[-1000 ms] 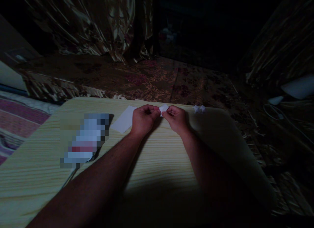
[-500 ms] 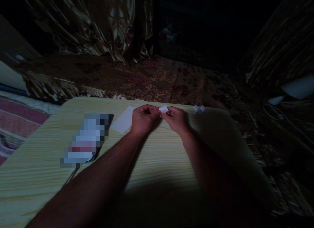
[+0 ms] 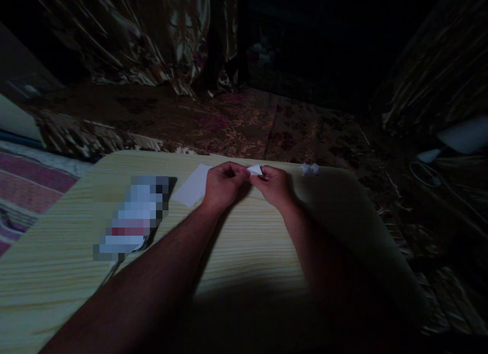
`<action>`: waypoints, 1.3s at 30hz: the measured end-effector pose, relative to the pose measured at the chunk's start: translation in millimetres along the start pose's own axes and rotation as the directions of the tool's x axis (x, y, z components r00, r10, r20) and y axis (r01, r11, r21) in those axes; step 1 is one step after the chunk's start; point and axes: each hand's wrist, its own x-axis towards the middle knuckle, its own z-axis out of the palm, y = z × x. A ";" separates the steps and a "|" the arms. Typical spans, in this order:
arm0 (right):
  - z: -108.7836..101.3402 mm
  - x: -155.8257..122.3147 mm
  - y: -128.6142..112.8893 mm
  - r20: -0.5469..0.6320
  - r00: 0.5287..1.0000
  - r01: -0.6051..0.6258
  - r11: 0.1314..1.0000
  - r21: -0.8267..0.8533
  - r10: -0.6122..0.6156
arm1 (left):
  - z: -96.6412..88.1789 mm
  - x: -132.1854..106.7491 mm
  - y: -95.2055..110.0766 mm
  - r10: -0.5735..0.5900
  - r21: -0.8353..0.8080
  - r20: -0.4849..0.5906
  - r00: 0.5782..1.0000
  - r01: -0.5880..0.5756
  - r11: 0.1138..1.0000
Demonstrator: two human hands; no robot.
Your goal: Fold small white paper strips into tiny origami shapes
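Note:
Over the far part of the wooden table, my left hand [image 3: 225,184] and my right hand [image 3: 273,184] pinch a small folded piece of white paper [image 3: 255,169] between them. The paper looks roughly triangular, and the fingertips hide its lower edges. A flat white sheet of paper [image 3: 192,185] lies just left of my left hand, its right side partly covered by that hand. To the right of my right hand, near the far edge, sit two small folded paper shapes [image 3: 310,169] that look like stars.
A phone-like device [image 3: 133,217], blurred into blocks, lies on the left of the table [image 3: 244,252] with a cable [image 3: 109,274] running from it. Behind the table is a patterned cloth [image 3: 229,120]. A white lamp-like object [image 3: 463,135] stands in the dim right.
The small paper between my fingers now shows a more pointed, triangular outline with a shaded face. Both hands stay in almost the same place.

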 end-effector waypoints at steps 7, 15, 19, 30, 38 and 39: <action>2.6 0.6 1.7 0.010 1.000 -0.011 1.000 0.014 0.011 | -0.4 1.8 -1.9 0.026 0.014 -0.029 0.999 -0.026 1.000; 1.9 -5.3 -6.3 -0.185 0.966 0.157 0.978 -0.137 -0.181 | 3.0 0.5 -2.4 0.097 0.124 -0.106 0.990 -0.084 0.989; 0.5 -8.2 -9.8 -0.129 0.937 0.286 0.926 -0.246 -0.324 | 3.5 -0.9 -0.8 0.130 0.160 -0.071 0.989 -0.118 0.980; 0.8 -7.1 -8.3 -0.062 0.935 0.318 0.902 -0.293 -0.349 | 2.7 -0.2 -4.7 0.179 0.132 0.008 0.984 -0.178 0.975; -0.8 -8.0 -8.8 -0.049 0.944 0.296 0.903 -0.311 -0.327 | 3.1 -3.0 -2.2 0.238 0.164 0.047 0.970 -0.243 0.956; -0.7 -7.9 -8.1 -0.050 0.946 0.290 0.903 -0.316 -0.321 | 2.9 -3.3 -2.1 0.246 0.181 0.052 0.968 -0.252 0.951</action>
